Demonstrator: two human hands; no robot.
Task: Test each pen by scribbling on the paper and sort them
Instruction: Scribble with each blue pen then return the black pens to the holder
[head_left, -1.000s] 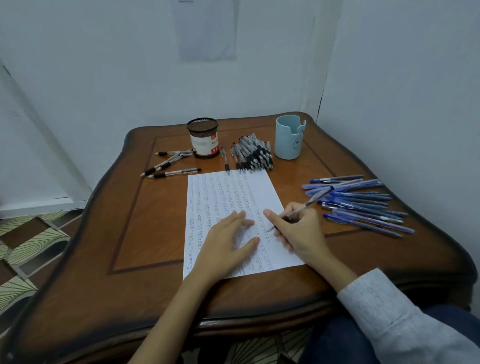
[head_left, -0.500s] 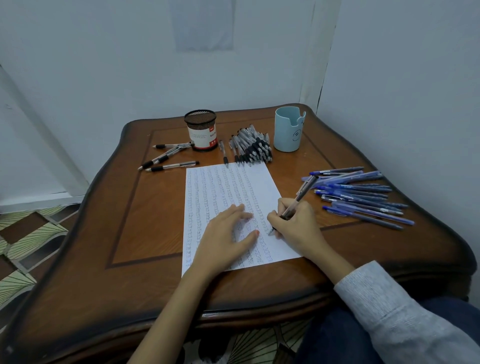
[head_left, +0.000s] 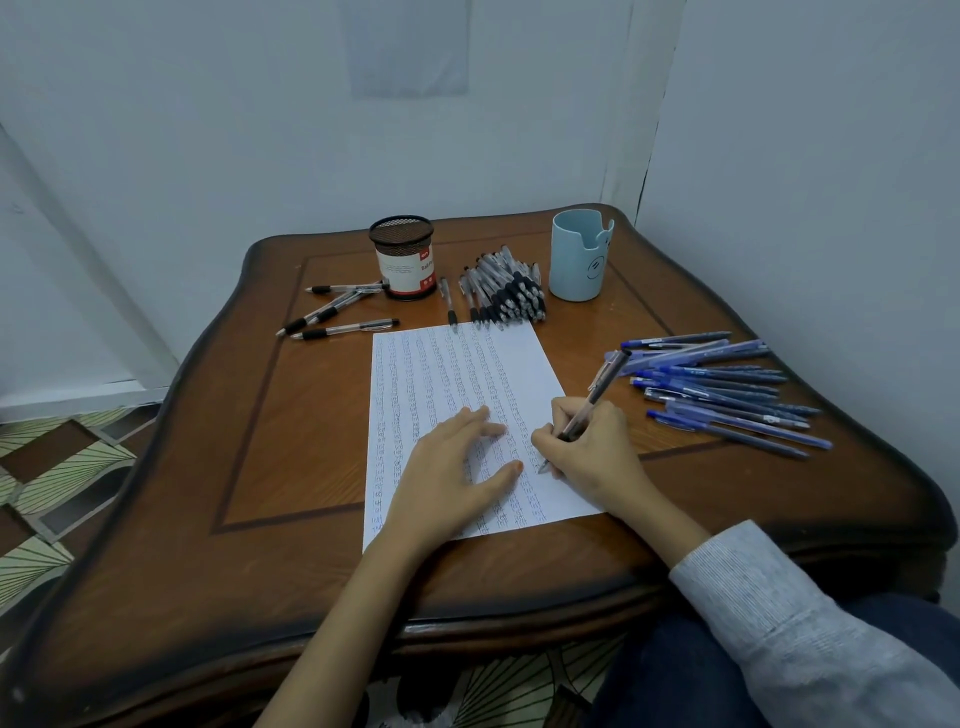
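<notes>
Pen (head_left: 592, 400) in the right hand (head_left: 589, 454), its lower barrel pinched between thumb and curled fingers (head_left: 558, 415), with the grip section hidden inside them. Only the metal tip shows below the hand, and it meets the paper (head_left: 467, 364) near the sheet's right edge, in its nearer half. The upper barrel and clip rise clear above the knuckles.

The pen's long axis slants from near-left to far-right. The tip points down and toward the person, and the top end leans away toward the blue pens (head_left: 727, 395) spread on the right side of the table (head_left: 260, 467). That top end shows just in front of the nearest of them; whether it touches any cannot be told.

The left hand (head_left: 447, 475) lies flat on the sheet just left of the tip, fingers straight and slightly apart, thumb stretched out toward the right hand, holding nothing. The paper is covered in columns of small scribbles.

At the far side a heap of black-grip pens (head_left: 506, 291) lies between a mesh cup (head_left: 402, 257) and a light blue cup (head_left: 579, 257). A few loose pens (head_left: 337, 314) lie left of the mesh cup
</notes>
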